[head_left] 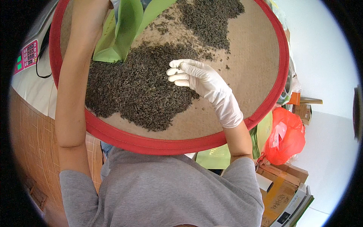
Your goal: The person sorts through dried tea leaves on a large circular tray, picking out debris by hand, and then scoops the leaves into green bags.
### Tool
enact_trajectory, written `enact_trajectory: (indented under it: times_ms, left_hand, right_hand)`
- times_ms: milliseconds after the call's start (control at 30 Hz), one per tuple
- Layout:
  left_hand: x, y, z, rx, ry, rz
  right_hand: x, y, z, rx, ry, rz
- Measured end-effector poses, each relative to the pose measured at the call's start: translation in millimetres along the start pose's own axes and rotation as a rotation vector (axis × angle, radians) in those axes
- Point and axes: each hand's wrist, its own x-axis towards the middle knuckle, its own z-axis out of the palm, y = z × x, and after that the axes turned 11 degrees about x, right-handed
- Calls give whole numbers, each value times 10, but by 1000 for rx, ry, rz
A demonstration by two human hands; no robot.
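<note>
A heap of dark, curled dried tea leaves (147, 87) lies on a round tan tray (242, 79) with a red cloth rim. Above the heap, my right hand (202, 77) wears a white glove, its thumb and fingers pinched together on a small bit of tea leaf. At the top left, a green bag (128, 30) leans with its lower end against the tea. My left hand (114, 3) is at the bag's upper part, mostly cut off by the frame edge. Its fingers are hidden, but the bag appears held up by it.
A second pile of tea (213, 20) lies toward the far side. Left of the tray stands a pink device with keys (29, 55). To the right are a red plastic bag (285, 136), green bags (215, 157) and cardboard boxes (280, 193).
</note>
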Motion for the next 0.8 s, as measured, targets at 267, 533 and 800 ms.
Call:
enact_trajectory:
  times_ms: [267,533,800]
  left_hand:
    - [-34,32,-61,87,-154,140]
    - [-94,97,90,315,31,158]
    - [-61,47,63,109,-13,141]
  right_hand:
    - [-59,-56,70,-82,10,-39]
    - [58,71,107,-1031,210,-523]
    - [496,422,-46,-1472,-190,-756]
